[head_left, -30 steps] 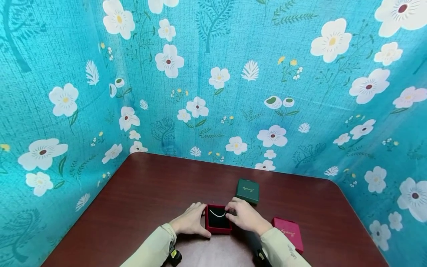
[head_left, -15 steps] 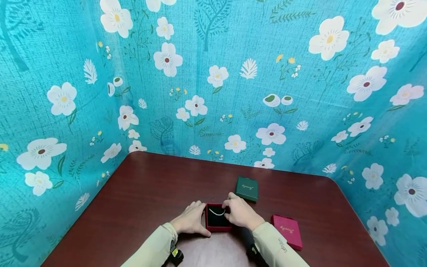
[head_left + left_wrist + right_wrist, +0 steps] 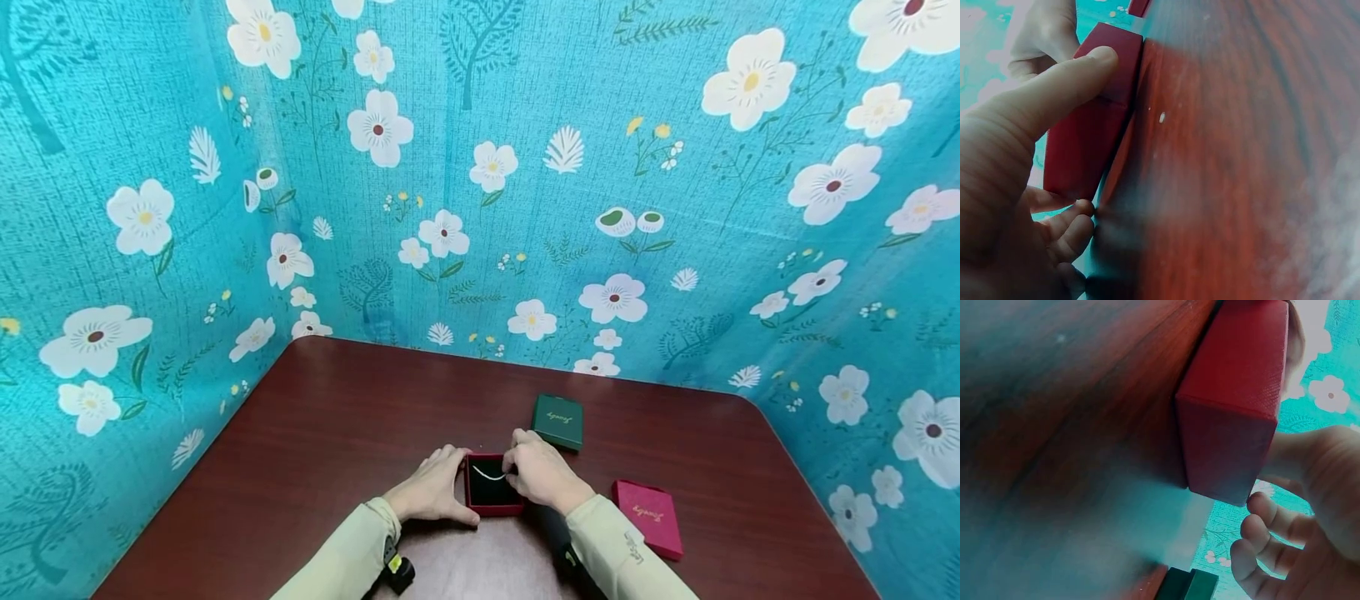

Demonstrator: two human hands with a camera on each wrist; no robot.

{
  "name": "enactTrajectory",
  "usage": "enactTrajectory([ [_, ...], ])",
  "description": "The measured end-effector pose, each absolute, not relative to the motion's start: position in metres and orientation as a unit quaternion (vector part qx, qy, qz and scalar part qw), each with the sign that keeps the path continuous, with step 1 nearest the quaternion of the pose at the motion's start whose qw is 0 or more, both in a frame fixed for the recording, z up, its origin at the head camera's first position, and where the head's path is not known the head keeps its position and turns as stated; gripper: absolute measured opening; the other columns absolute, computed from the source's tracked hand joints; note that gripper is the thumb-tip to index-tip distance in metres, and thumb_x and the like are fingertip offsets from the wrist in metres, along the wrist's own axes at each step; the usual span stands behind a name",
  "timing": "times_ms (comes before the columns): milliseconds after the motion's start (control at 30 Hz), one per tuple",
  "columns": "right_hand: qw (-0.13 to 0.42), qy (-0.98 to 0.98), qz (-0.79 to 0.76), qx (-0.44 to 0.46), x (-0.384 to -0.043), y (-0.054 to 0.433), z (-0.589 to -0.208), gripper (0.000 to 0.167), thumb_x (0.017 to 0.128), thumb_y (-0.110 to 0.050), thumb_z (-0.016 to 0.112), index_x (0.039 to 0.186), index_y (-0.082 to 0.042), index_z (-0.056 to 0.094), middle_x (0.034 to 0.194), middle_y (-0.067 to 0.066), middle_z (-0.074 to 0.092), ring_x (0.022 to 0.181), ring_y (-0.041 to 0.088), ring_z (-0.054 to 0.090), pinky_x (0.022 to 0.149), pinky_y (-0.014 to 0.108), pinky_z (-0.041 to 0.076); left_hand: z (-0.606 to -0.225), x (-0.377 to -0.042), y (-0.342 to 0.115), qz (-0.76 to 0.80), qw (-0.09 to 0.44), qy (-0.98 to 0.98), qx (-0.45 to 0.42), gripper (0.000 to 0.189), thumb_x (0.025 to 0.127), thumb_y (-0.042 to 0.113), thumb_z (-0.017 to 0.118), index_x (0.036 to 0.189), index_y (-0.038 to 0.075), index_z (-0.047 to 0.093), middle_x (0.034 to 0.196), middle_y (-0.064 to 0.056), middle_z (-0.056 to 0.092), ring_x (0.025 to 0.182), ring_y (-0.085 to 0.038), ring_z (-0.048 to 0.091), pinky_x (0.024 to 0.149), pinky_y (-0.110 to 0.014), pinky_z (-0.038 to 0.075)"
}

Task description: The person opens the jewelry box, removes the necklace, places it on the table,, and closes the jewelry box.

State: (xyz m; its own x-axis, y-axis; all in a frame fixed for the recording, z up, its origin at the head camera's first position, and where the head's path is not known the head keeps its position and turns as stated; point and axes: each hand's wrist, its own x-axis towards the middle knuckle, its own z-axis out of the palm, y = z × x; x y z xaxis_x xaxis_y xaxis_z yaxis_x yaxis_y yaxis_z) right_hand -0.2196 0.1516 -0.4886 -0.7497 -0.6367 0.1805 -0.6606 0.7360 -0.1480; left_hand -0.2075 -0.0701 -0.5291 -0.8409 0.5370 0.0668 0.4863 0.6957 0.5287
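A small red jewelry box [image 3: 495, 510] stands uncovered on the table, its inside lined with black. A thin silvery chain [image 3: 487, 476] curves across the lining near the far wall. My left hand [image 3: 432, 488] grips the box from the left, thumb at the near wall and fingers round the far corner; in the left wrist view the thumb presses the red box [image 3: 1085, 140]. My right hand [image 3: 547, 473] reaches over the right wall, thumb and index finger pinching the chain's right end. In the right wrist view, the box wall hides those fingertips, while the other fingers [image 3: 1257, 536] curl outside.
A dark green lid [image 3: 558, 422] with gold lettering lies behind my right hand. A red lid [image 3: 649, 518] with similar lettering lies to the right, beside my right sleeve. The brown wooden table [image 3: 360, 400] backs onto a blue flowered curtain [image 3: 495, 250].
My right hand has shifted slightly left and inward over the box, its fingertips closing at the chain's right end. My left hand keeps its grip on the box.
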Motion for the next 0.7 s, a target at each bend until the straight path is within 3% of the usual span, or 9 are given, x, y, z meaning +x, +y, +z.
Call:
enactTrajectory([
  [233, 0.081, -0.917, 0.064, 0.385, -0.2231, 0.1496, -0.4891, 0.011, 0.075, -0.011, 0.078, 0.069, -0.018, 0.072, 0.073, -0.007, 0.048, 0.071, 0.011, 0.043, 0.066, 0.023, 0.043, -0.5290, -0.2074, -0.0705, 0.289, 0.045, 0.913, 0.285, 0.089, 0.060, 0.050, 0.083, 0.129, 0.008, 0.046, 0.119, -0.002, 0.049, 0.109, -0.021, 0.046, 0.092, -0.041, 0.039],
  [433, 0.093, -0.913, 0.053, 0.393, -0.2238, 0.1475, -0.4895, 0.023, 0.076, -0.009, 0.073, 0.060, -0.020, 0.060, 0.068, -0.006, 0.042, 0.066, 0.013, 0.040, 0.061, 0.024, 0.038, -0.5313, -0.2091, -0.0706, 0.282, 0.043, 0.916, 0.282, 0.090, 0.061, 0.051, 0.082, 0.131, 0.009, 0.045, 0.121, -0.002, 0.049, 0.111, -0.020, 0.045, 0.093, -0.040, 0.038],
  [700, 0.093, -0.917, 0.064, 0.383, -0.2240, 0.1489, -0.4968, 0.015, 0.073, -0.013, 0.067, 0.067, -0.018, 0.055, 0.074, -0.006, 0.041, 0.069, 0.013, 0.041, 0.065, 0.027, 0.041, -0.5288, -0.2109, -0.0688, 0.256, 0.035, 0.924, 0.282, 0.085, 0.059, 0.054, 0.081, 0.124, 0.010, 0.049, 0.113, 0.001, 0.050, 0.104, -0.019, 0.048, 0.090, -0.037, 0.041],
])
